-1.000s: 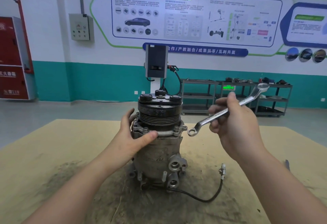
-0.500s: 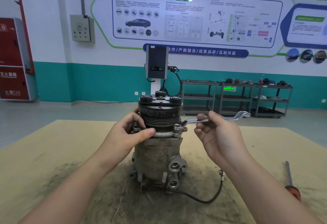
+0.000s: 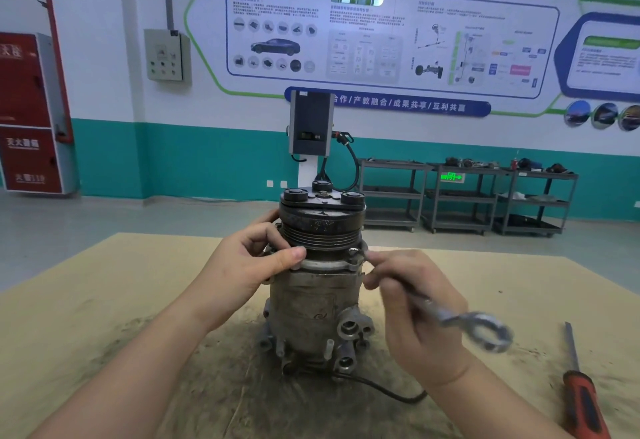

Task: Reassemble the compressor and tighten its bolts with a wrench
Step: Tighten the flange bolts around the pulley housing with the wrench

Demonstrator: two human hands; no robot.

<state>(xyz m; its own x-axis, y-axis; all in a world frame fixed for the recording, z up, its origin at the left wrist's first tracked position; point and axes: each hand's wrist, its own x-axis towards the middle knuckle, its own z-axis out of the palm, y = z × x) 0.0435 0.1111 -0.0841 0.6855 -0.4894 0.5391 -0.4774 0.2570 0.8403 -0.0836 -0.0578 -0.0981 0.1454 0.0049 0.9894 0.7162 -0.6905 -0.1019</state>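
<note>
Compressor (image 3: 317,303): stands upright near the middle of the table; squat cylinder of dull grey cast metal, scuffed and grimy, with round bored ports and lugs low on its front.
Pulley (image 3: 322,225): black, ribbed with fine grooves, seated on top of the compressor; a flat dark plate with three round caps crowns it.
Flange (image 3: 322,263): pale metal ring between pulley and body, with bolt ears at its edge.
Bolt (image 3: 354,251): bright head on the right-hand flange ear; the wrench's near end reaches to it, though blur hides the seating.
Left hand (image 3: 249,265): grips the compressor at the flange, thumb laid across the front, fingers curled round the left side below the pulley.
Right hand (image 3: 412,303): blurred; fingers curled round the wrench shank, fingertips just beside the right flange ear.
Wrench (image 3: 460,320): slim polished steel, its free ring end sticking out to the right of the hand, smeared by motion.
Cable (image 3: 384,390): thin black lead running from the compressor base along the table to the right.
Table (image 3: 104,300): flat tan board, matt, darkened with oily grit around the compressor.
Screwdriver (image 3: 580,386): lies on the table at far right, well apart from the compressor; steel shaft, red and black handle.
</note>
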